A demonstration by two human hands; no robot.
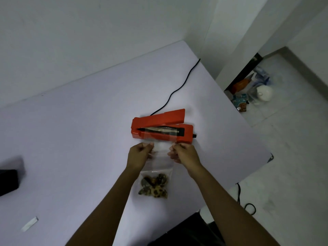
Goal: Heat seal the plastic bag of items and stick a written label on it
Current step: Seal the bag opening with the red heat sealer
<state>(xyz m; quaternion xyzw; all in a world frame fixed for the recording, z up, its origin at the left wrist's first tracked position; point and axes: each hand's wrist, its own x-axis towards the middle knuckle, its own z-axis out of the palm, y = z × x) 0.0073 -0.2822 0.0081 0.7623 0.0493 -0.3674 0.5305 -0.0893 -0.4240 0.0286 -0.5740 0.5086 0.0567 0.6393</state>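
A clear plastic bag (160, 163) lies on the white table (79, 139), with brown lumpy items (154, 186) bunched at its near end. Its open far end rests across the sealing strip of an orange heat sealer (162, 127), whose lid arm is raised. My left hand (140, 156) pinches the bag's left edge and my right hand (183, 153) pinches its right edge, both just in front of the sealer. A small white label strip (29, 224) lies on the table at the near left.
The sealer's black cord (179, 89) runs back across the table to the far edge. A black object (8, 180) sits at the table's left edge. On the floor to the right are bags and a white pot (262, 94), plus another black cable (248, 205).
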